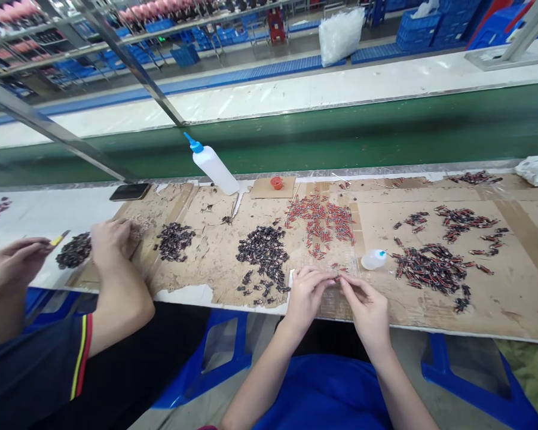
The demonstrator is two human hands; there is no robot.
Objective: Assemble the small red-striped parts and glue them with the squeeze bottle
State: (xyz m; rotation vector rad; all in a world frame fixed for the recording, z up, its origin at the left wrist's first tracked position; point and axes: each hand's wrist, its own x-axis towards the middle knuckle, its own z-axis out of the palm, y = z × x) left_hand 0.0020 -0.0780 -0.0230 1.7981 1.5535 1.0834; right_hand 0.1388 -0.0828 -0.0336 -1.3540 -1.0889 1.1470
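Cardboard-covered bench, lower center: your left hand & right hand pinch a small red part between fingertips, btw both hands.

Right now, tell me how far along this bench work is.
Seemingly done: a dark-and-red pile lies right of the hands. In hand: left hand and right hand pinch one small piece together. Left: loose red pieces and dark pieces remain on the cardboard.

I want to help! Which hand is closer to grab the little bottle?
Probably the right hand. The little bottle lies just above it on the cardboard; the left hand is farther, and both hands meet on a tiny part.
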